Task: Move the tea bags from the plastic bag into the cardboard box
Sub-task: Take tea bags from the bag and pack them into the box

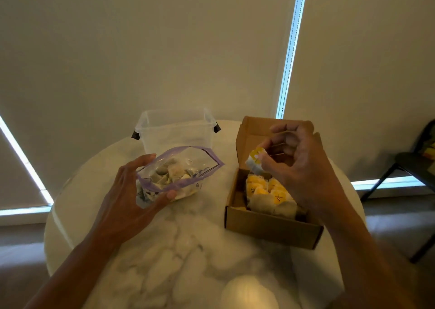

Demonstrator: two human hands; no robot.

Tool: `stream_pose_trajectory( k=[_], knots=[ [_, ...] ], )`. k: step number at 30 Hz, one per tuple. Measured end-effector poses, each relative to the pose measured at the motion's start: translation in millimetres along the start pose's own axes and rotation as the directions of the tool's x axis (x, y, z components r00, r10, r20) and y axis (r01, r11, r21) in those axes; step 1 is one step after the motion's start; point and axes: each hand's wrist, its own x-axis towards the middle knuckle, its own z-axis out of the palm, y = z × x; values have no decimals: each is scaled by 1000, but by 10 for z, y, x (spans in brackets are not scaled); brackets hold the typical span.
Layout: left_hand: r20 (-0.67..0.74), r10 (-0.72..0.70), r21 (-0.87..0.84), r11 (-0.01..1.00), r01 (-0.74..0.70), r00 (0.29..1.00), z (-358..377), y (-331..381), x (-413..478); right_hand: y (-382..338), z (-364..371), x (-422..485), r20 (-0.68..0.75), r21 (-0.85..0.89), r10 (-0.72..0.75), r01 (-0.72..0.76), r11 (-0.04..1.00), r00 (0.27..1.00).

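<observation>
Head view: one tea bag pinched above the box

My left hand [131,191] grips the near side of the zip-top plastic bag [188,165], thumb on the front and fingers curled over the back rim, with its purple-edged mouth gaping open toward the right. The bag rests on the round marble table [188,250], and a heap of loose tea bags [169,175] shows through its clear wall. My right hand [296,165] is curled above the open cardboard box [266,224], thumb and fingertips pinching one tea bag [254,165] by its yellow-and-white wrapper over the box's left rear part. Inside the box, packed tea bags [270,194] with yellow labels fill much of the space, and the lid stands up behind my hand. A clear plastic tub [176,130] with dark latches stands behind the zip-top plastic bag, near the table's far edge. A dark chair [414,165] sits off to the right.
</observation>
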Motion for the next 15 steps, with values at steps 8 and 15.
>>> stream_pose_trajectory(
  k=[8,15],
  knots=[
    [6,67,54,996,-67,998,17,29,-3,-52,-529,-299,181,-294,34,21,956,983],
    [27,92,102,990,-94,995,21,53,8,-36,-769,-269,433,-522,218,47,852,875]
  ],
)
